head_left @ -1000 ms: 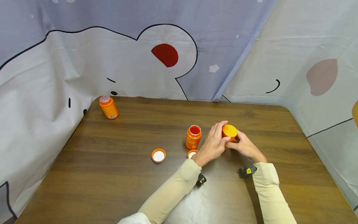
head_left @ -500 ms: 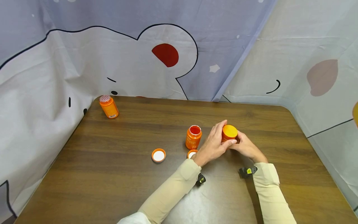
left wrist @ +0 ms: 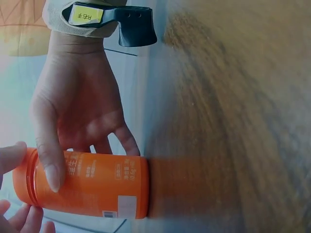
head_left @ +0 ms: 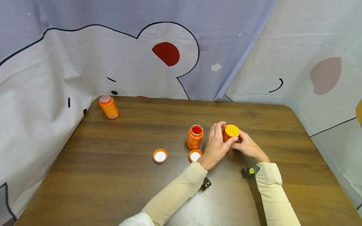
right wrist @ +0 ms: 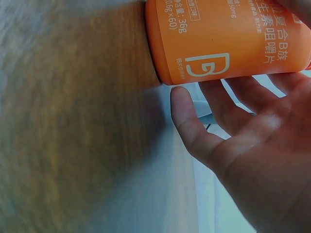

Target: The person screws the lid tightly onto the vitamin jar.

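An orange pill bottle (left wrist: 92,187) with a yellow-topped screw cap (head_left: 232,131) stands upright on the table, right of centre. My left hand (head_left: 215,146) pinches the cap between thumb and fingers. Around the bottle's body, my right hand (head_left: 250,147) holds on with its thumb across the label, as the left wrist view shows. Just left of my left hand is an uncapped orange bottle (head_left: 194,139), its mouth facing up. A loose cap (head_left: 194,156) lies white side up by my left wrist, and another loose cap (head_left: 160,156) rests farther left.
At the far left corner of the wooden table (head_left: 113,182) stands a third orange bottle (head_left: 109,109), with a patterned seal over its mouth. A printed cloth (head_left: 118,59) hangs along the back and sides of the table.
My left hand has turned around the cap and its wrist has shifted slightly right, uncovering more of the nearby loose cap. My right hand still holds the bottle in the same place.
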Action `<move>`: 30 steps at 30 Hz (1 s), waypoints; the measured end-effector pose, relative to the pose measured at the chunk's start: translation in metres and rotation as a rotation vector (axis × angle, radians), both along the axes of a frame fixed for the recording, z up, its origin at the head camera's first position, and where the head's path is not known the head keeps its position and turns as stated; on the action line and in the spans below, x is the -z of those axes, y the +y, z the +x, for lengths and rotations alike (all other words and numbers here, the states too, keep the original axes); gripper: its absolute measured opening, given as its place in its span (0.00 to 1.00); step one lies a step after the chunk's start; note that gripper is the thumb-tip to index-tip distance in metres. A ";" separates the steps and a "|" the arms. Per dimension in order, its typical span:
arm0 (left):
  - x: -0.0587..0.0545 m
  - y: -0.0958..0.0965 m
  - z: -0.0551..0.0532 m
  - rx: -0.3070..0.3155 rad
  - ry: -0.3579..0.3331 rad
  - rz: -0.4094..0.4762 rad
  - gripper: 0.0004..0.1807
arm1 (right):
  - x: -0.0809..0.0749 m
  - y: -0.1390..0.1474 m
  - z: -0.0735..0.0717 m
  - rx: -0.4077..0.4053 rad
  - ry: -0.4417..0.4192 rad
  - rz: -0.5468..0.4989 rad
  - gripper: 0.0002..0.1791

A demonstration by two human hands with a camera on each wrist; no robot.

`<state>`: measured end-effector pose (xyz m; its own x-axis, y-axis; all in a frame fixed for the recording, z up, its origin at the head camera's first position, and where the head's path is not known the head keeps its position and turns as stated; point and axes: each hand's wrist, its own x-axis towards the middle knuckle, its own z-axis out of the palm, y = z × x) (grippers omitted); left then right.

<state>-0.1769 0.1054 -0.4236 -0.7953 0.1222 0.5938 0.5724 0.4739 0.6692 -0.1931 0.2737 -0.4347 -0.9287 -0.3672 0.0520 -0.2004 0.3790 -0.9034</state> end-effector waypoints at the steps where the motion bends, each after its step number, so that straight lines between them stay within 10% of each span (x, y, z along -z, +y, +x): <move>1: 0.000 0.000 0.000 0.003 0.001 -0.004 0.32 | 0.000 0.000 0.000 -0.001 -0.004 0.001 0.27; 30: 0.006 -0.007 -0.007 0.253 -0.078 -0.043 0.33 | -0.001 0.001 0.000 -0.011 -0.025 0.021 0.31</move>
<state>-0.1839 0.0985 -0.4296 -0.7793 0.3465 0.5222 0.6239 0.3508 0.6983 -0.1933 0.2746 -0.4335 -0.9254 -0.3783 0.0210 -0.1821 0.3955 -0.9002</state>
